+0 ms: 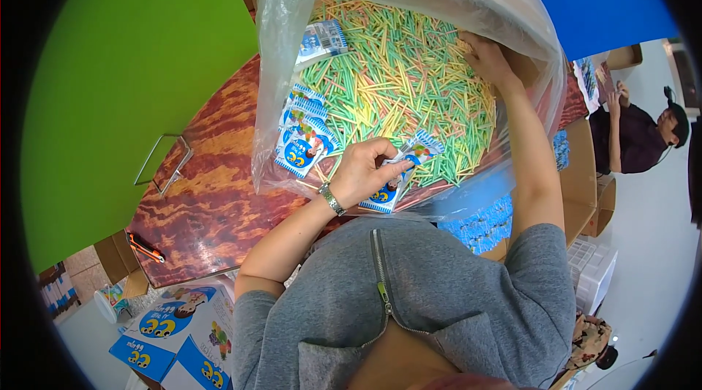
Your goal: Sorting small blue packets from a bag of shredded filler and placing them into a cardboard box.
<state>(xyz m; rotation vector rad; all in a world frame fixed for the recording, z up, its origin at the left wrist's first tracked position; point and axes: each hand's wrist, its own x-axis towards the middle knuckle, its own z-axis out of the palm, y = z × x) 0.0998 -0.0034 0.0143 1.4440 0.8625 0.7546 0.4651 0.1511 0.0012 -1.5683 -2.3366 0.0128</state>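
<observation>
A large heap of thin green, yellow and pink candy sticks [398, 76] fills a clear plastic bag [281, 46] that lies open in front of me. My left hand [365, 171], with a metal watch on its wrist, grips a small blue-and-white packet [384, 195] between thumb and fingers at the near edge of the heap. My right hand [488, 61] reaches to the heap's far right side, its fingers curled down onto the sticks; the fingertips are partly hidden. Several matching packets [303, 138] lie at the heap's left, and another packet [322, 39] rests farther back.
An orange-and-black utility knife [146, 247] and a bent metal frame [172, 171] lie on the red-brown tabletop [212, 192]. Printed cartons [172, 324] stand lower left. Many blue packets [479, 225] sit below my right arm. Another person [632, 130] is at the far right.
</observation>
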